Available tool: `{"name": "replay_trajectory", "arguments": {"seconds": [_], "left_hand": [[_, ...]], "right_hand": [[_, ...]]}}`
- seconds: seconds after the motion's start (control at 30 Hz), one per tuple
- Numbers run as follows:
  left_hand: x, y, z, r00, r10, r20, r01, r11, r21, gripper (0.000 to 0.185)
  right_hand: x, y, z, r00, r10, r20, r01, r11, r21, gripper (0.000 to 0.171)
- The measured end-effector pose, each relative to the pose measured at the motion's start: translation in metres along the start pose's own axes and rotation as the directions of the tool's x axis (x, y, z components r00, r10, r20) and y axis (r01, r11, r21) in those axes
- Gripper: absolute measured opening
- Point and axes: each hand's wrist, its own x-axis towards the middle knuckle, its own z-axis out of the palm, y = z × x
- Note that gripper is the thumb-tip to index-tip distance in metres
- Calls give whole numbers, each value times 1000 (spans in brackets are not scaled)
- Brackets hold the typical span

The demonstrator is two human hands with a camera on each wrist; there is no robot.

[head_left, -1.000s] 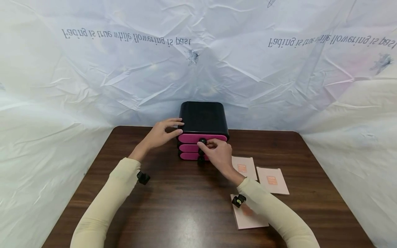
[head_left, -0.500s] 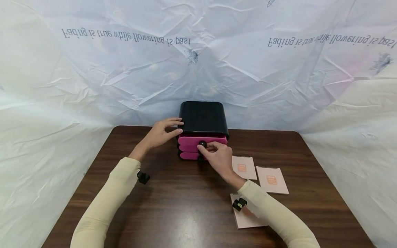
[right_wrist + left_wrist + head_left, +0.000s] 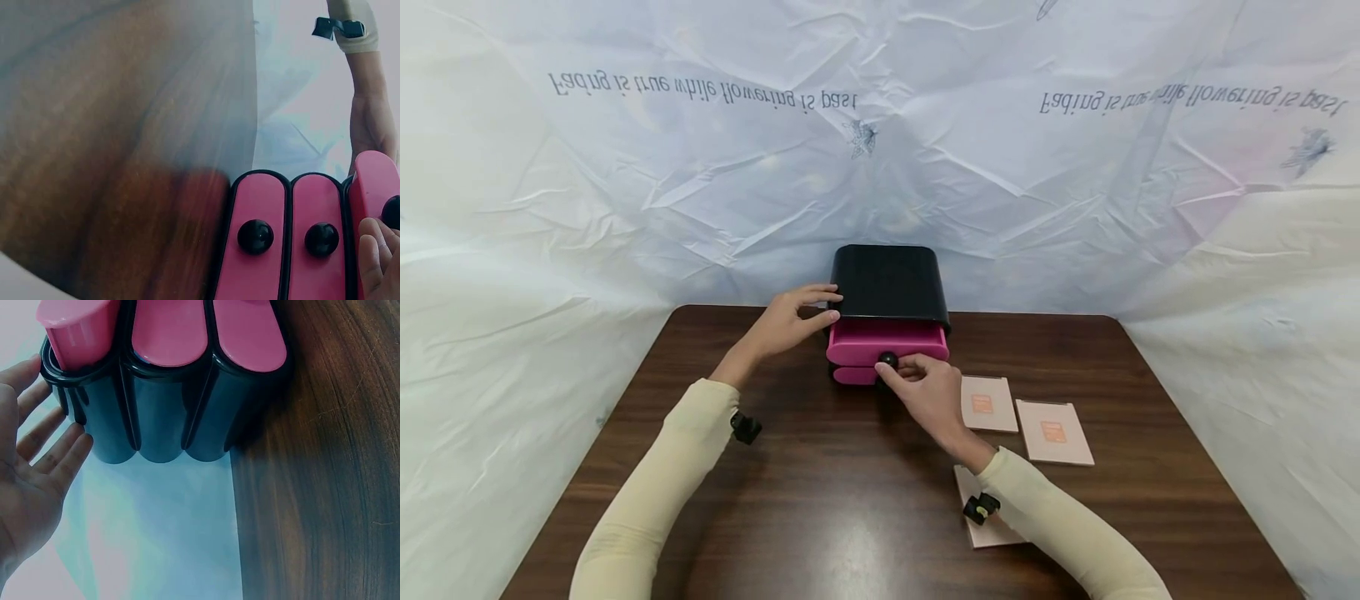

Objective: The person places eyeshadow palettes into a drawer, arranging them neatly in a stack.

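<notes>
Cabinet: A glossy black plastic cabinet with rounded sides (image 3: 889, 282) stood at the table's far edge, its bright pink top drawer (image 3: 848, 353) partly out.
Right hand: At the cabinet's front, the right hand (image 3: 931, 390) pinched the top drawer's round black knob (image 3: 888, 359) between thumb and fingers.
Left hand: Fingers straight and spread, the left hand (image 3: 786, 321) touched the cabinet's left side, clamped on nothing.
Wrist views: Both showed three pink fronts, the lower two flush with the cabinet; the right one also showed two lower black knobs (image 3: 255, 237), obscured from the head camera.
Lettering: On the wrinkled white cloth (image 3: 700, 167) behind the cabinet, inverted script read "Fading is true while flowering is past."
Packets: Three flat, pale pink square packets (image 3: 1055, 433) lay on the dark wood-grain table (image 3: 790, 500) to the cabinet's front right, their orange labels too small to read.
Hidden: The right sleeve (image 3: 1067, 517) covered part of the nearest packet; the right wrist view cut off the pinching hand.
</notes>
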Motion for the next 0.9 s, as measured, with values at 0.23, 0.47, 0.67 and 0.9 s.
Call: {"name": "replay_trajectory", "arguments": {"seconds": [0.23, 0.47, 0.67, 0.9], "left_hand": [[-1, 1, 1, 1000, 1, -2, -1, 1000, 6, 46], [-2, 1, 3, 1000, 7, -13, -7, 1000, 5, 47], [-2, 1, 3, 1000, -11, -19, 10, 1000, -13, 46], [-2, 1, 2, 1000, -12, -9, 12, 1000, -14, 48]], "right_hand": [[-13, -4, -5, 1000, -2, 3, 2, 999, 52, 34], [-26, -8, -10, 1000, 2, -1, -2, 998, 65, 32], [-34, -11, -11, 1000, 9, -6, -8, 997, 73, 29], [-45, -20, -13, 1000, -5, 18, 4, 996, 88, 29]]}}
